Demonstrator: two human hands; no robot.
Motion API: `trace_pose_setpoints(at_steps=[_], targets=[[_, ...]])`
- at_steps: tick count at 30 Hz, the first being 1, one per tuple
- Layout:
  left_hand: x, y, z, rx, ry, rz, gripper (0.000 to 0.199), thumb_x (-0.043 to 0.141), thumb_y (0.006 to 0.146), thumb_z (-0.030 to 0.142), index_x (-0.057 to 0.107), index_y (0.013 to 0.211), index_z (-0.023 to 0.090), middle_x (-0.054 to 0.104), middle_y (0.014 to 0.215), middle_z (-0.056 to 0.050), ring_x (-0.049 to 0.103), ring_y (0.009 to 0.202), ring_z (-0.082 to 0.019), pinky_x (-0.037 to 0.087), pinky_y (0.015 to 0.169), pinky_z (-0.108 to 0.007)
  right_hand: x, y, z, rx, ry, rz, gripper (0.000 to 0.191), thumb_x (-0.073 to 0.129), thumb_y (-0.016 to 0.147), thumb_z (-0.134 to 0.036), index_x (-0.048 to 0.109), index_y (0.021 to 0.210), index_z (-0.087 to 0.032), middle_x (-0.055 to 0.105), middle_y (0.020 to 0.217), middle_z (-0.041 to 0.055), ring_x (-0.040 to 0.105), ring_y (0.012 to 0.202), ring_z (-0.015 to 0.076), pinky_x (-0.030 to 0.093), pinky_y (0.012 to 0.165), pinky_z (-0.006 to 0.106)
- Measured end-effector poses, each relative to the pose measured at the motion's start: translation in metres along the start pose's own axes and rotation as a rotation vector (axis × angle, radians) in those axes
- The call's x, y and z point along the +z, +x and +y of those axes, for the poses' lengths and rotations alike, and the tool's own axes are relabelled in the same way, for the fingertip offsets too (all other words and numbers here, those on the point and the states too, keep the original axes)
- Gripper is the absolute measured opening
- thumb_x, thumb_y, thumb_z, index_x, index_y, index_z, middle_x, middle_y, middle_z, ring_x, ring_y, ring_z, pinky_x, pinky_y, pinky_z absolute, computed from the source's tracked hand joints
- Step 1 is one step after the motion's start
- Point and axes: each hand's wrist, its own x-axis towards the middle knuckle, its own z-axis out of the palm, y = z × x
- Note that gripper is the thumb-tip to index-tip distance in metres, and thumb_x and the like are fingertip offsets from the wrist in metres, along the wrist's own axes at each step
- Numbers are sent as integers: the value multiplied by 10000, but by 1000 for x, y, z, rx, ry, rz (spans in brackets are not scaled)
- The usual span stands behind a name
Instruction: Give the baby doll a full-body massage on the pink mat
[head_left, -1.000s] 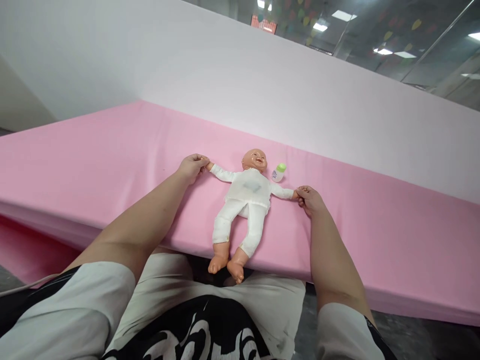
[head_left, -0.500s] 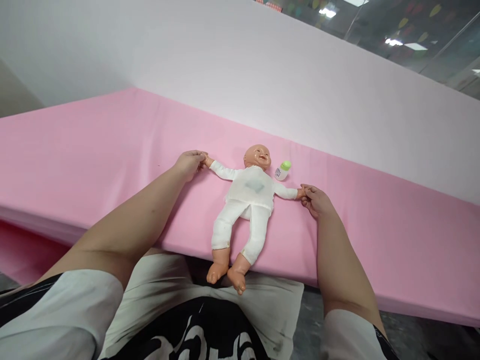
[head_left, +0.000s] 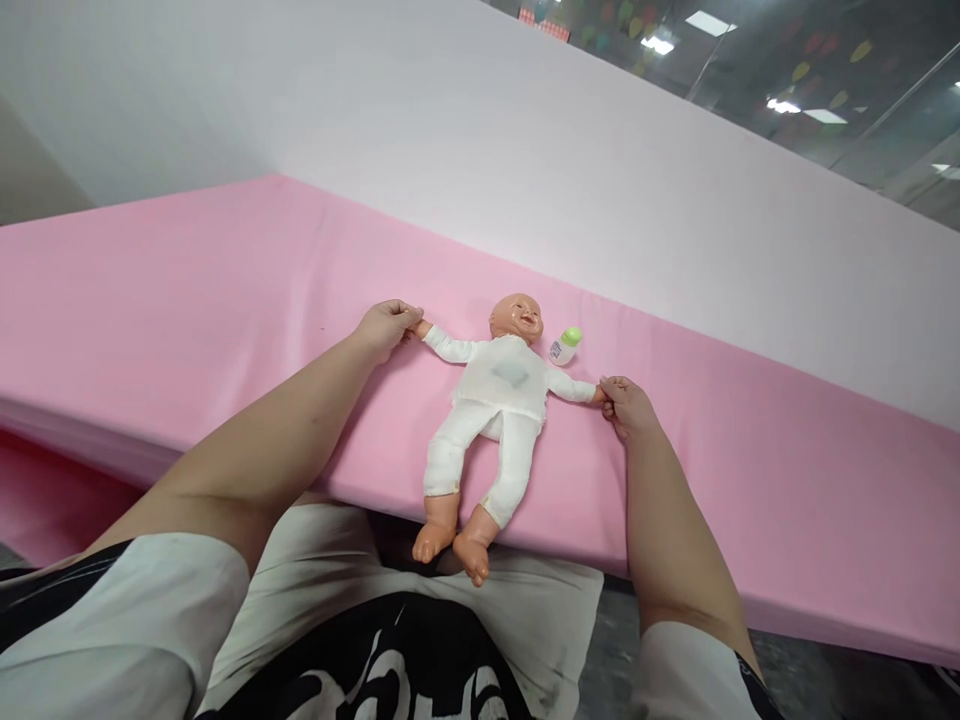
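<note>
A baby doll (head_left: 502,378) with a white cloth body lies on its back on the pink-covered table (head_left: 225,280). Its arms are stretched out to both sides, and its feet hang over the front edge toward my lap. My left hand (head_left: 388,328) is closed around the doll's hand on the left. On the other side, my right hand (head_left: 625,405) pinches the doll's other hand, which my fingers mostly hide. Beside the doll's head lies a small white bottle with a green cap (head_left: 565,346), touched by neither hand.
Behind the table rises a white wall (head_left: 480,140), with a glass window (head_left: 750,80) above it at the upper right. The table's front edge runs just above my lap. Grey floor (head_left: 615,650) shows below it.
Both my hands have shifted slightly inward, closer to the doll's wrists, and cover more of its hands. The doll and the bottle stay in place.
</note>
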Motion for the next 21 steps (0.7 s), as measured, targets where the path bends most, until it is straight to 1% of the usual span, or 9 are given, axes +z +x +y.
trace_pose_setpoints(at_steps=[3,5,7,8,11,13,15,17,21], targets=[[1,1,0,-11,17,15,231,791,807,269,595,715,188,595,607,-20,502,491,-115,390,490,-246,1,1,1,-10,-4,19,445,906,744,-540,603,799,-219,549,584,-47,364,433,53,288,355,168],[2,1,1,-24,12,33,158,761,806,227,630,736,174,604,621,-30,502,492,-117,393,495,-252,0,1,1,-9,0,25,376,881,776,-505,657,849,-212,566,601,-38,378,440,57,308,357,169],[3,1,2,-41,-8,48,61,727,787,174,671,777,154,609,629,-35,506,496,-121,404,508,-259,-1,0,1,-3,7,21,328,879,771,-442,703,915,-204,599,638,-26,414,459,60,340,371,169],[3,0,3,-51,-23,52,45,718,770,154,686,801,145,607,629,-33,508,499,-122,409,516,-260,-2,-1,0,-2,14,13,325,882,759,-410,718,946,-202,624,670,-18,444,478,64,369,387,171],[4,-2,5,-67,-64,50,179,728,694,111,710,872,129,603,637,-20,509,512,-117,414,538,-258,-3,-3,-2,3,58,-45,395,908,702,-334,737,1033,-204,695,791,6,549,563,84,489,473,198],[4,-4,6,-64,-72,37,258,740,647,91,714,901,126,616,653,-15,519,527,-114,414,549,-254,-4,-5,-4,5,88,-84,479,938,649,-301,730,1070,-210,716,853,8,583,597,92,520,506,211],[4,-5,6,-59,-65,20,280,749,629,91,713,904,129,630,659,-14,533,536,-116,413,550,-252,-4,-5,-5,1,89,-98,536,966,595,-282,711,1061,-212,709,844,-4,578,583,88,491,483,200],[3,-5,5,-51,-54,7,255,766,634,112,709,882,138,630,648,-10,536,530,-117,411,542,-250,-3,-5,-4,-3,62,-97,533,981,567,-289,681,1002,-213,674,767,-28,547,542,82,436,442,187],[1,-3,0,9,-36,-3,190,821,669,190,709,817,148,631,638,-14,526,518,-111,407,527,-247,0,-2,-1,-24,-36,-78,470,974,624,-400,602,852,-223,558,599,-72,438,449,66,333,384,180]])
